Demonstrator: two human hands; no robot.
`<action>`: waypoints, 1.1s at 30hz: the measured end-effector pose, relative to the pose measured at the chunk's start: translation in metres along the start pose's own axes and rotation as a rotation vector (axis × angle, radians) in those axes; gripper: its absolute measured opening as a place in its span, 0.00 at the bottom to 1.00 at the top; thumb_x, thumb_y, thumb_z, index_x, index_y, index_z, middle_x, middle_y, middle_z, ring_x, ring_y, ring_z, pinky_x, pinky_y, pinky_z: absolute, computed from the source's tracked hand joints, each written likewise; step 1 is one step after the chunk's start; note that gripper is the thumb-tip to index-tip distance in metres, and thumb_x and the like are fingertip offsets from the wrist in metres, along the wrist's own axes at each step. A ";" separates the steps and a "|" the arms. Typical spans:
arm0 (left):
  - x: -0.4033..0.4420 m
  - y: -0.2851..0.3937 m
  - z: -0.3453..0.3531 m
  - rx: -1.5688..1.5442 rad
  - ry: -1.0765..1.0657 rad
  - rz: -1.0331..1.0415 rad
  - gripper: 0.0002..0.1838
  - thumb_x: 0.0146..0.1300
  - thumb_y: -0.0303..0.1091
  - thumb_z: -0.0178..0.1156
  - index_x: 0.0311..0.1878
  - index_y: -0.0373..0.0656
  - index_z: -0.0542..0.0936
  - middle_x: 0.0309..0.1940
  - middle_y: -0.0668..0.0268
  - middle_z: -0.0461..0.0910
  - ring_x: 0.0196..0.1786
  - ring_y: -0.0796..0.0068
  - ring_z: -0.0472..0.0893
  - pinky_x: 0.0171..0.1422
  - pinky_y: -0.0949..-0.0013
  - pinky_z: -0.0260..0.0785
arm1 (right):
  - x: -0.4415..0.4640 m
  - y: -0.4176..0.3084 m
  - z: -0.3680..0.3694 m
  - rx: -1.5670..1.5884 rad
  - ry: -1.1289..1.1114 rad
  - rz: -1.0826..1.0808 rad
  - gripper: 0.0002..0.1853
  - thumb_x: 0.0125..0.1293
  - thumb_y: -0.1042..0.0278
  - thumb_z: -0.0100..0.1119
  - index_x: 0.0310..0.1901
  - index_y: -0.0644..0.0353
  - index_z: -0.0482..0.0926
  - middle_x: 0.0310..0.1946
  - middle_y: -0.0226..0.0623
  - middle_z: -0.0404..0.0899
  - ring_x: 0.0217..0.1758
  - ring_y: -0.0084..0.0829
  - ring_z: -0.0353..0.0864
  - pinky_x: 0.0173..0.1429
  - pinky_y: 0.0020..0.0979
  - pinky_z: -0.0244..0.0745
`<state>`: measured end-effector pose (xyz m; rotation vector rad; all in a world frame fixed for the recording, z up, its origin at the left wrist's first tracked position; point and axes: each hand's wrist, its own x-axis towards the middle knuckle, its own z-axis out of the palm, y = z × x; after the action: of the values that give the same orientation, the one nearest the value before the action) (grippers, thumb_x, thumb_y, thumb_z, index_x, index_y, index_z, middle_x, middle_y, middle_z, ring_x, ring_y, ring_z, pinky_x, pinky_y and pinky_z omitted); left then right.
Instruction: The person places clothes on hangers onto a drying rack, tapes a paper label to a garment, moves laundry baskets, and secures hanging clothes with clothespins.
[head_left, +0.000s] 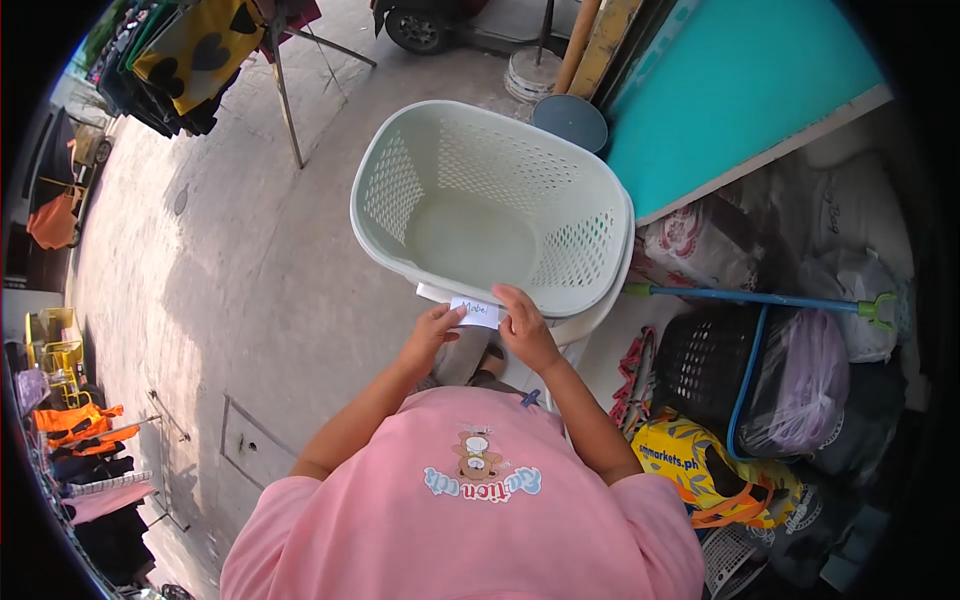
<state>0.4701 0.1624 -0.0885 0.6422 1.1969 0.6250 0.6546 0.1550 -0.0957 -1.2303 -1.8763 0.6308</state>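
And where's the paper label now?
Near the head view's centre, the paper label is between the left hand and right hand, just below the white basket.

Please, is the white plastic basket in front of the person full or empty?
Empty: the white basket faces the camera with its open top, and its bare bottom shows, with nothing lying inside.

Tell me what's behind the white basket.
Beyond the basket, a round grey top and a white bucket show. The basket covers part of that top; what's beneath it is hidden.
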 end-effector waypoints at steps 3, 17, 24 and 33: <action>-0.002 0.006 0.009 -0.109 -0.003 -0.008 0.15 0.58 0.44 0.55 0.43 0.45 0.74 0.36 0.72 0.76 0.40 0.84 0.73 0.38 0.79 0.60 | 0.005 -0.006 -0.004 -0.093 -0.031 -0.055 0.28 0.43 0.82 0.55 0.51 0.59 0.65 0.49 0.41 0.68 0.52 0.41 0.68 0.53 0.35 0.66; 0.012 0.041 0.029 -0.105 0.085 0.031 0.13 0.60 0.44 0.52 0.38 0.45 0.75 0.28 0.72 0.76 0.32 0.85 0.73 0.35 0.81 0.61 | 0.033 -0.001 0.011 0.007 0.109 0.293 0.06 0.45 0.71 0.60 0.26 0.58 0.74 0.27 0.35 0.74 0.34 0.39 0.73 0.37 0.36 0.67; 0.028 0.047 0.011 0.507 0.347 0.481 0.16 0.62 0.42 0.47 0.34 0.38 0.76 0.27 0.61 0.78 0.34 0.71 0.76 0.39 0.71 0.66 | 0.039 0.007 0.014 0.263 0.032 0.700 0.16 0.46 0.63 0.61 0.36 0.62 0.78 0.30 0.42 0.78 0.33 0.39 0.77 0.39 0.34 0.69; 0.016 0.042 0.015 0.805 0.271 0.689 0.05 0.54 0.31 0.54 0.32 0.41 0.75 0.31 0.62 0.71 0.37 0.65 0.72 0.38 0.68 0.67 | 0.065 0.017 0.008 0.629 -0.072 0.924 0.12 0.48 0.71 0.58 0.37 0.64 0.77 0.28 0.33 0.79 0.30 0.23 0.77 0.32 0.22 0.68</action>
<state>0.4845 0.2001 -0.0644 1.7389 1.4816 0.8085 0.6430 0.2214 -0.0910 -1.5817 -0.9178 1.6122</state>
